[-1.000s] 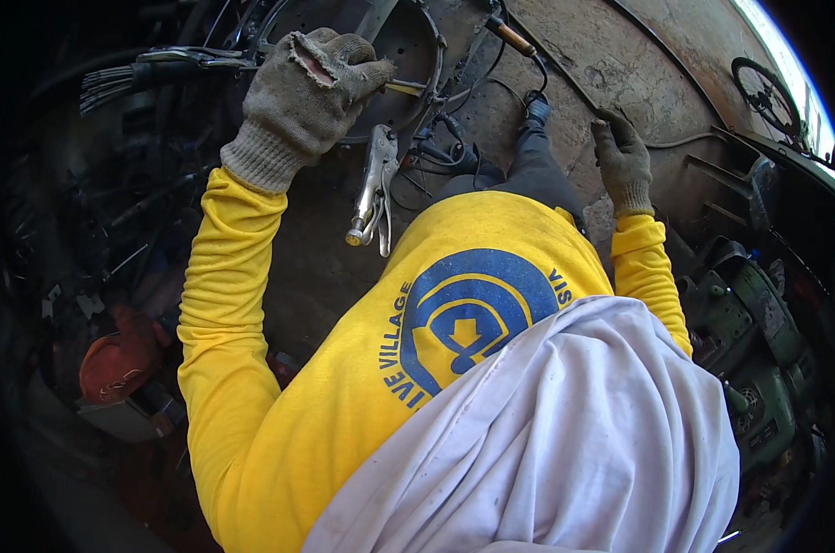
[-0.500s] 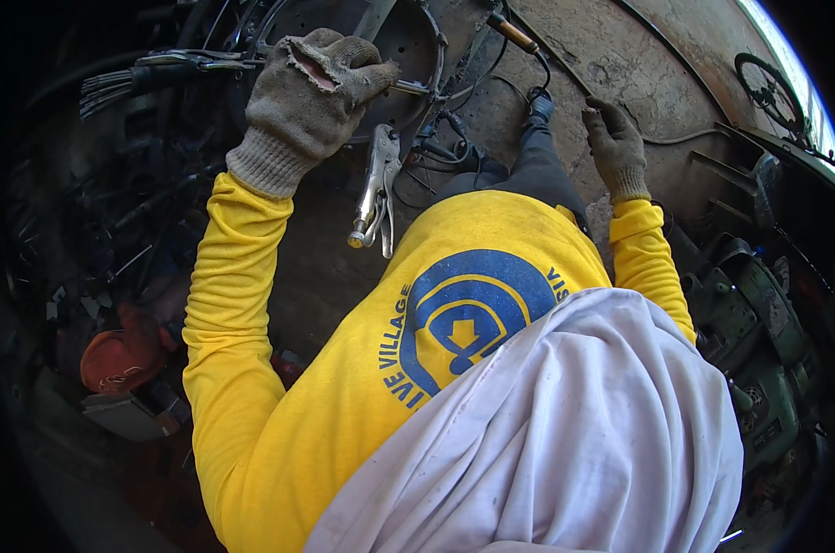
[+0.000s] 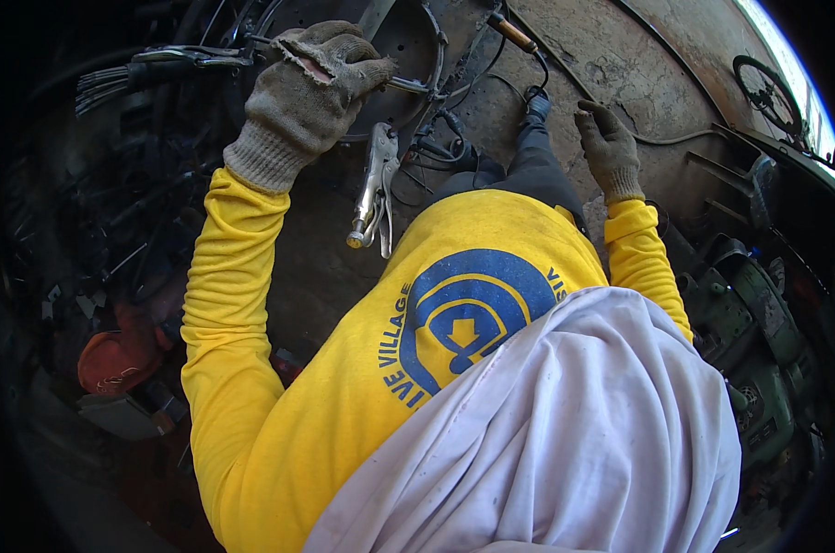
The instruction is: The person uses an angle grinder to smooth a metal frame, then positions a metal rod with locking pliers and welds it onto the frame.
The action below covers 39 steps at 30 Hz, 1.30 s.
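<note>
In the upper left of the frame, the left hand (image 3: 311, 78), in a worn grey knitted work glove torn at the knuckles, was curled into a loose fist over the edge of a dark round metal disc (image 3: 408, 46). What the fingers clasped beneath could not be told, as the glove hid it. Just below that hand, near the upper centre, silver locking pliers with a long steel handle (image 3: 373, 189) hung down with their head up at the disc's lower rim. To the left of the hand a dark bundle of thin metal rods (image 3: 113, 83) lay in shadow.

In the upper right of the frame, the right hand (image 3: 606, 147), in a matching grey glove, lay with fingers slightly bent against a large rusty brown curved metal sheet (image 3: 648, 74); whether it gripped anything could not be told. Between the hands, a brown-handled tool with a black cable (image 3: 514, 35) rested at the top centre.

A yellow long-sleeved shirt with a blue round emblem (image 3: 472, 313) and a white cloth (image 3: 565, 442) filled the lower frame. A red object (image 3: 118, 355) sat at the lower left.
</note>
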### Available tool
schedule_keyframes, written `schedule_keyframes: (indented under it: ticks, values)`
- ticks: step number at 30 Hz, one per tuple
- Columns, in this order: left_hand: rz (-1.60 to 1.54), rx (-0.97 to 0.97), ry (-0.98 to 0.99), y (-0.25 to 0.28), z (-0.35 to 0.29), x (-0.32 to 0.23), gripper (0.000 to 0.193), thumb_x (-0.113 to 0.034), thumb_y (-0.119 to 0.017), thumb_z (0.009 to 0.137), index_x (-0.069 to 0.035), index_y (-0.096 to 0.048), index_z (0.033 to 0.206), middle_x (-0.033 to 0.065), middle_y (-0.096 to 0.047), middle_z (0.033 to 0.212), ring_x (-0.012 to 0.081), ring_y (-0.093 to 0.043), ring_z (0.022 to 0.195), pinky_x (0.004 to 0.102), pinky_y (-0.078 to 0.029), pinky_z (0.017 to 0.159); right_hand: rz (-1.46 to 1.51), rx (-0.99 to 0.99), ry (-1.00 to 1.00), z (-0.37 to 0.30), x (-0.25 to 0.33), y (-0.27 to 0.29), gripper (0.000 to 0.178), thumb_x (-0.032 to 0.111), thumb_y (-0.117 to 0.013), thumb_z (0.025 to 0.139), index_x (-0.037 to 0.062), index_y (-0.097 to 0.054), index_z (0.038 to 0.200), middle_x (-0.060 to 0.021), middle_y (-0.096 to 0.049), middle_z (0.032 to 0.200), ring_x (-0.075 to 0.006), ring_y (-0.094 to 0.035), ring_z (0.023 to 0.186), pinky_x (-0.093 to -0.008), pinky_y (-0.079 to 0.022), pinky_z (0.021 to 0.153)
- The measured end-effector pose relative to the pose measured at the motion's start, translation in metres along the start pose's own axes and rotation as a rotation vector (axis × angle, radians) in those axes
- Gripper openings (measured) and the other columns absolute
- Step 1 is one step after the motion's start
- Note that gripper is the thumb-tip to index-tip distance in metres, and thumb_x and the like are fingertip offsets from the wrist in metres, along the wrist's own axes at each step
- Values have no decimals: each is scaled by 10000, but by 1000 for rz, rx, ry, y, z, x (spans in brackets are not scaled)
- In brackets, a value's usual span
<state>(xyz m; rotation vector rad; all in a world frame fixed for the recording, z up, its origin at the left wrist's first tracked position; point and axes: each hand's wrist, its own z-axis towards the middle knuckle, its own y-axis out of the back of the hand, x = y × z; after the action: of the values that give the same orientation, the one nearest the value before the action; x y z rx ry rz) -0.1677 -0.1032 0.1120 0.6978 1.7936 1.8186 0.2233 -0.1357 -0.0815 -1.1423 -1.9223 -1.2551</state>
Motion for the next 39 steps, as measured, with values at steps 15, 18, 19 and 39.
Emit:
schedule_keyframes:
  ticks: [15, 18, 19, 39]
  values:
    - [-2, -47, -4, -1, 1, -5, 340, -138, -791, 788, -154, -758, 1127, 25, -726, 1108, 276, -646, 1202, 418, -508, 1006, -41, 9, -12, -1, -4, -1, 347, 296, -670, 1017, 106, -691, 1307, -18, -745, 1044, -73, -607, 783, -243, -504, 690]
    - [-43, -89, -21, -3, -2, -3, 327, -140, -791, 795, -149, -758, 1120, 26, -727, 1105, 276, -647, 1205, 418, -505, 1014, 19, 25, -11, 1, -4, -2, 349, 294, -673, 1015, 107, -690, 1309, -25, -749, 1061, -73, -609, 787, -239, -505, 698]
    - [-42, -92, -20, -4, -3, -3, 327, -140, -791, 795, -149, -758, 1120, 26, -727, 1105, 276, -647, 1205, 418, -505, 1014, 18, 25, -9, 1, -3, -2, 349, 294, -673, 1015, 107, -690, 1309, -25, -749, 1061, -73, -609, 787, -239, -505, 698]
    - [23, -67, 17, 1, 0, -9, 308, -169, -784, 811, -149, -769, 1118, 32, -720, 1121, 280, -647, 1200, 416, -518, 1010, -192, 105, 811, -4, 144, -99, 264, 269, -764, 888, 156, -775, 1126, -88, -745, 989, -270, -731, 894, -369, -599, 770]
